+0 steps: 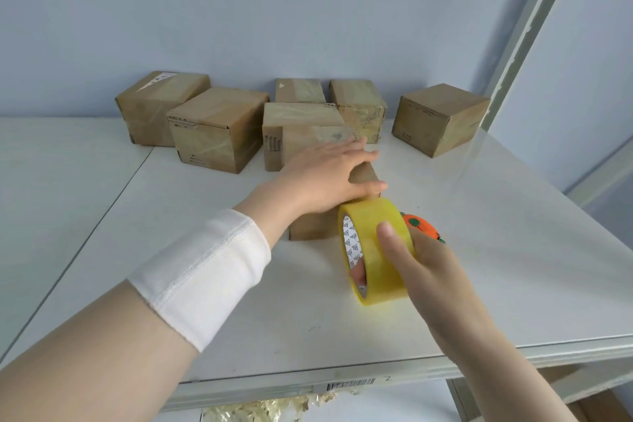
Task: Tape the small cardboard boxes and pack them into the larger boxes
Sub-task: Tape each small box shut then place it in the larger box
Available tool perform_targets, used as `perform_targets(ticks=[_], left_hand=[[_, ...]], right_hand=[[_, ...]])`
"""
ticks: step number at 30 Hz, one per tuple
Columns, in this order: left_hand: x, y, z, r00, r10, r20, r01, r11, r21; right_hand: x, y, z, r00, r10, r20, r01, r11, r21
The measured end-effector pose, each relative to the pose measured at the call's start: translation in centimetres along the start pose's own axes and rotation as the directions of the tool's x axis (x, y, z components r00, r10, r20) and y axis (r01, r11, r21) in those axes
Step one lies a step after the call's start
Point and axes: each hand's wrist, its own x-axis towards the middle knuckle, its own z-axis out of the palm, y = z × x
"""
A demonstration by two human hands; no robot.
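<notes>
A small cardboard box lies in the middle of the white table. My left hand presses flat on its top, fingers straight, thumb along the right side. My right hand grips a yellow roll of tape, thumb over the rim and fingers through its core. The roll stands against the box's near right corner. An orange tape cutter shows just behind the roll; my hand hides most of it.
Several taped small boxes stand along the back wall: two at the left, three in the middle, one at the right. A metal shelf post rises at the right. Crumpled paper filling shows below the table's front edge.
</notes>
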Motion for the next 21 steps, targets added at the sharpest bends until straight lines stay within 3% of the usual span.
perform_targets(ticks=[6,9,11,13,14,15,17,19,21], left_hand=[[-0.4,0.0,0.0,0.999,0.012,-0.036,-0.011,1.000,0.011],[-1.6,0.7,-0.6,0.976,-0.053,-0.212,0.012,0.982,-0.191],[-3.1,1.8,-1.0,0.866,-0.197,-0.460,0.003,0.921,-0.389],[-5.4,3.6,-0.5,0.666,-0.344,-0.662,-0.018,0.880,-0.475],[-6.7,4.5,0.2,0.594,-0.406,-0.694,0.013,0.868,-0.497],[-7.8,5.4,0.8,0.576,-0.474,-0.666,0.077,0.843,-0.533],[-9.2,6.6,1.9,0.628,-0.657,-0.416,0.265,0.684,-0.680],[-9.1,7.1,2.1,0.653,-0.756,-0.047,0.380,0.381,-0.843],[-8.3,7.5,1.9,0.647,-0.736,0.197,0.391,0.098,-0.915]], right_hand=[[-1.0,-0.1,-1.0,0.997,0.062,0.047,-0.061,0.998,-0.028],[-1.2,-0.7,-0.9,0.995,0.058,0.086,-0.057,0.998,-0.011],[-1.3,-0.7,-1.2,0.989,0.071,0.127,-0.080,0.995,0.062],[-1.4,-0.7,-1.6,0.979,0.077,0.189,-0.100,0.988,0.117],[-1.3,-0.7,-1.8,0.972,0.075,0.222,-0.104,0.987,0.122],[-1.2,-0.7,-2.0,0.964,0.072,0.257,-0.106,0.987,0.120],[-0.9,-0.5,-2.5,0.941,0.079,0.328,-0.123,0.986,0.114],[-0.3,-0.1,-3.5,0.920,0.113,0.376,-0.143,0.988,0.053],[0.7,0.3,-5.2,0.925,0.131,0.358,-0.145,0.989,0.012]])
